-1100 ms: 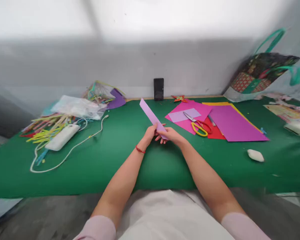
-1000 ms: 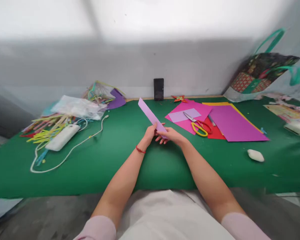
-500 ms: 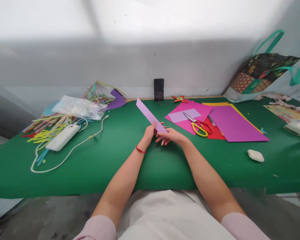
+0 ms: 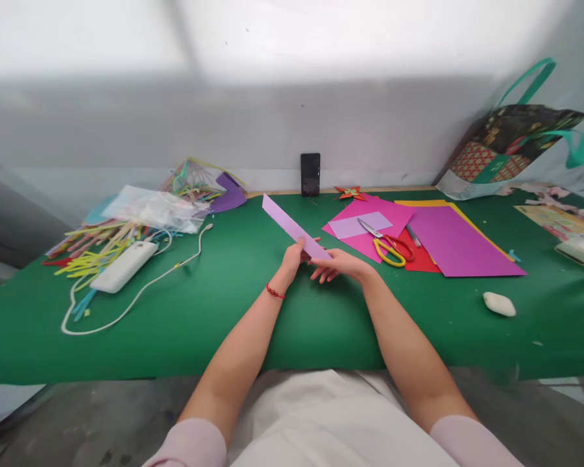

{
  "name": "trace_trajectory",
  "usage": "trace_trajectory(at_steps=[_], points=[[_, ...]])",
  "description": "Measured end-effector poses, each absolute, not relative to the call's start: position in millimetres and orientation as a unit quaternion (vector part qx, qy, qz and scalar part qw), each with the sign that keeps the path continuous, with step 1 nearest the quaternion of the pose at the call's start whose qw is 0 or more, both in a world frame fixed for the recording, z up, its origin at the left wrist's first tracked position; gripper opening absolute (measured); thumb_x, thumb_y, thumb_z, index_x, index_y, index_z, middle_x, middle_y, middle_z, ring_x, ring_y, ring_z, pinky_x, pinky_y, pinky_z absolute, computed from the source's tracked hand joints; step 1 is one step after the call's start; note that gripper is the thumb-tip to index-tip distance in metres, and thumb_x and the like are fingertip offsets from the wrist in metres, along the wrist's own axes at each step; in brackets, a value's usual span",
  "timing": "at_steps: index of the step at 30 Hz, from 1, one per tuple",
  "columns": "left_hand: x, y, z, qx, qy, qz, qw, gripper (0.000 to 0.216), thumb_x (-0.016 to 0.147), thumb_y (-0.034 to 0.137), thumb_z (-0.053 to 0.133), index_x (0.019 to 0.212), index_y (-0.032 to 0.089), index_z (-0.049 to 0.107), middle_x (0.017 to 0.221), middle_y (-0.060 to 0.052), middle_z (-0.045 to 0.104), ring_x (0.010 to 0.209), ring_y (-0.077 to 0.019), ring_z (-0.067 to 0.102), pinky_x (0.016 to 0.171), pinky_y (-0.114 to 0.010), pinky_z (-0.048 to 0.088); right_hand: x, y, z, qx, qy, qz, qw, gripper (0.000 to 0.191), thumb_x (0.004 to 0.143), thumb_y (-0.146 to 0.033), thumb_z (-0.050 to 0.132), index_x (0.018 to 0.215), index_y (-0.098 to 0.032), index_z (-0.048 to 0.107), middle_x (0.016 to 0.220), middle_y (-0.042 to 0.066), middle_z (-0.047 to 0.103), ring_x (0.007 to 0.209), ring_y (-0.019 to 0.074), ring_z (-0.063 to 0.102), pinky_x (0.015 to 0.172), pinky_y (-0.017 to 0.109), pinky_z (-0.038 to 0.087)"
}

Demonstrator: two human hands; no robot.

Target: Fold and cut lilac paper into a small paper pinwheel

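Note:
A narrow strip of lilac paper (image 4: 288,224) is held slantwise above the green table (image 4: 214,311), its far end pointing up and to the left. My left hand (image 4: 293,258) pinches it near its lower middle, thumb on top, with a red bracelet at the wrist. At the lower right end, my right hand (image 4: 338,263) grips the same strip between thumb and fingers, some fingers spread beneath. To the right, scissors (image 4: 388,246) with yellow and red handles lie on pink sheets (image 4: 365,250) and a flat lilac paper piece (image 4: 343,227).
A black phone (image 4: 310,175) leans on the wall. Purple paper (image 4: 462,243), a red paper star (image 4: 350,193), a white earbud-like case (image 4: 499,304) and a patterned bag (image 4: 506,152) are rightward. At left lie a white power bank (image 4: 124,266) with cable and paper strips (image 4: 95,261).
My right hand has shifted slightly to the right along with the strip's lower end. The strip lies at a slightly flatter slant, and both hands keep hold of it.

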State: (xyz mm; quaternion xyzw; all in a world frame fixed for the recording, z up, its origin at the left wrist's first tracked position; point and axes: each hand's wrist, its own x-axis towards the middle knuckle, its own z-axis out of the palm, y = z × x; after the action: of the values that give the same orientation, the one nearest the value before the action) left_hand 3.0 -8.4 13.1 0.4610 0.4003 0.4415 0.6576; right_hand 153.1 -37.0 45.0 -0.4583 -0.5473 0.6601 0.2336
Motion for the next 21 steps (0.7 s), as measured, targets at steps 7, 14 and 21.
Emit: trace_trajectory(at_steps=[7, 14, 21], points=[[5, -10, 15, 0.479, 0.393, 0.415, 0.666, 0.055, 0.088, 0.050, 0.036, 0.116, 0.009, 0.060, 0.096, -0.013, 0.070, 0.081, -0.0204, 0.065, 0.067, -0.027, 0.049, 166, -33, 45, -0.448, -0.562, 0.653, 0.238, 0.015, 0.081, -0.026, 0.062, 0.081, -0.011, 0.061, 0.059, 0.006, 0.070, 0.042, 0.0080, 0.060, 0.041, 0.013, 0.045], [5, -11, 15, 0.470, 0.401, 0.435, 0.655, 0.057, 0.089, 0.050, 0.034, 0.116, 0.007, 0.060, 0.094, -0.013, 0.070, 0.081, -0.0207, 0.065, 0.072, -0.029, 0.049, 170, -36, 50, -0.453, -0.559, 0.651, 0.241, 0.022, 0.080, -0.033, 0.063, 0.085, -0.012, 0.062, 0.064, 0.007, 0.071, 0.045, 0.0087, 0.061, 0.040, 0.013, 0.043], [3, -11, 15, 0.458, 0.409, 0.459, 0.642, 0.055, 0.089, 0.050, 0.035, 0.115, 0.010, 0.061, 0.088, -0.011, 0.071, 0.079, -0.0205, 0.066, 0.073, -0.029, 0.050, 168, -36, 48, -0.423, -0.562, 0.679, 0.211, 0.030, 0.083, -0.040, 0.057, 0.083, -0.012, 0.063, 0.067, 0.009, 0.072, 0.045, 0.0107, 0.062, 0.042, 0.016, 0.044]])
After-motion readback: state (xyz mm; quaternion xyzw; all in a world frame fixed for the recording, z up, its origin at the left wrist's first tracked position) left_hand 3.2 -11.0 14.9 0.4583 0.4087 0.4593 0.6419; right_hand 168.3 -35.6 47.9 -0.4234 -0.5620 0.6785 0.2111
